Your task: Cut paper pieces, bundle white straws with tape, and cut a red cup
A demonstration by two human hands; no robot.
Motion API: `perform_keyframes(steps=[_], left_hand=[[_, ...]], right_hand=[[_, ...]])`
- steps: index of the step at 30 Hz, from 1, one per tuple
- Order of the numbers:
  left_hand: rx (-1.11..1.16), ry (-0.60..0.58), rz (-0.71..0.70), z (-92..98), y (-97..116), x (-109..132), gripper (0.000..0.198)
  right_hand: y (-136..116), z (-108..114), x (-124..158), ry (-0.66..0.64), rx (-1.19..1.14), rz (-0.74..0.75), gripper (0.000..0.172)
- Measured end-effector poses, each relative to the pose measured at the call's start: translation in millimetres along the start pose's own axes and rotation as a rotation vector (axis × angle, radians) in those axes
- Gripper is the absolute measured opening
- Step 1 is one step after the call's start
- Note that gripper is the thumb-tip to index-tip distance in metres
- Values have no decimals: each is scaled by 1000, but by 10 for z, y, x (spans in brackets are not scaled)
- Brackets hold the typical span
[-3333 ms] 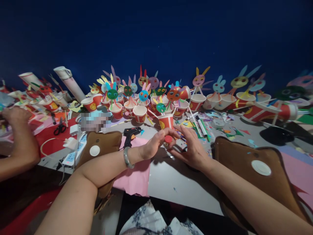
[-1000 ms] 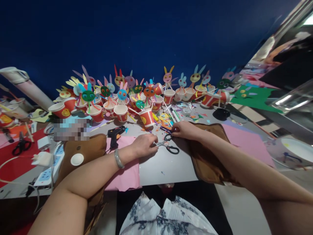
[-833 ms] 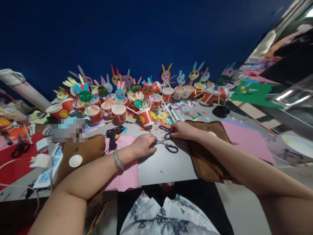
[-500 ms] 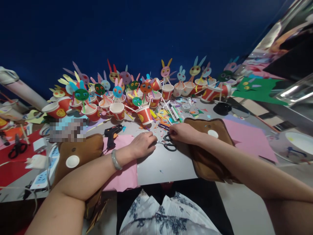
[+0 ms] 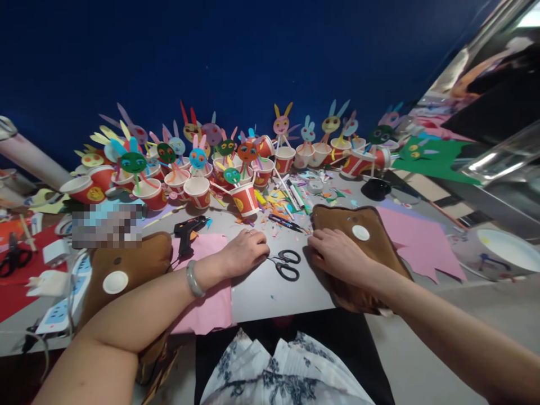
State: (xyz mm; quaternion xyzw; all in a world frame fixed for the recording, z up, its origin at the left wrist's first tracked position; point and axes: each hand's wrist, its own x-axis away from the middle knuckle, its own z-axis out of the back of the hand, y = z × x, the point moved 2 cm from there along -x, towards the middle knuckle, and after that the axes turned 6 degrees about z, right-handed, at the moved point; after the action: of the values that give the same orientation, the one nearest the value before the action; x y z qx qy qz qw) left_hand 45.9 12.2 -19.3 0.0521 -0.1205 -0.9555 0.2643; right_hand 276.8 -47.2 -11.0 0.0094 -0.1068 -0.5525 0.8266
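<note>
My left hand (image 5: 248,250), with a ring and a bracelet on its wrist, rests on the grey table beside a pink paper sheet (image 5: 203,306). Its fingers are curled together, and anything inside them is hidden. Black-handled scissors (image 5: 287,266) lie between my hands, their blade tips close to my left fingertips. My right hand (image 5: 337,254) rests on the near-left part of a brown pad (image 5: 366,218), apart from the scissors. Its fingers are loosely bent and spread, with nothing visible in them. Pens (image 5: 287,224) lie beyond the scissors.
Several red-and-white paper cups (image 5: 244,199) with paper rabbit heads line the back by a blue wall. A black glue gun (image 5: 185,235) and another brown pad (image 5: 139,260) lie left. Paper scraps (image 5: 274,201) litter the middle. Pink paper (image 5: 422,236) is at right, a power strip (image 5: 61,315) far left.
My right hand has let go of the scissors and moved right onto the brown pad. The scissors lie on the table, slightly nearer me. My left hand stays almost where it was.
</note>
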Motion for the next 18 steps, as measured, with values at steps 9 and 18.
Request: perform_keyframes(steps=[9, 18], left_hand=[[-47, 20, -102, -59, -46, 0, 24], [-139, 77, -201, -196, -133, -51, 19]], right_hand=[[3, 0, -232, 238, 23, 235, 27], [231, -362, -744, 319, 126, 511, 64]])
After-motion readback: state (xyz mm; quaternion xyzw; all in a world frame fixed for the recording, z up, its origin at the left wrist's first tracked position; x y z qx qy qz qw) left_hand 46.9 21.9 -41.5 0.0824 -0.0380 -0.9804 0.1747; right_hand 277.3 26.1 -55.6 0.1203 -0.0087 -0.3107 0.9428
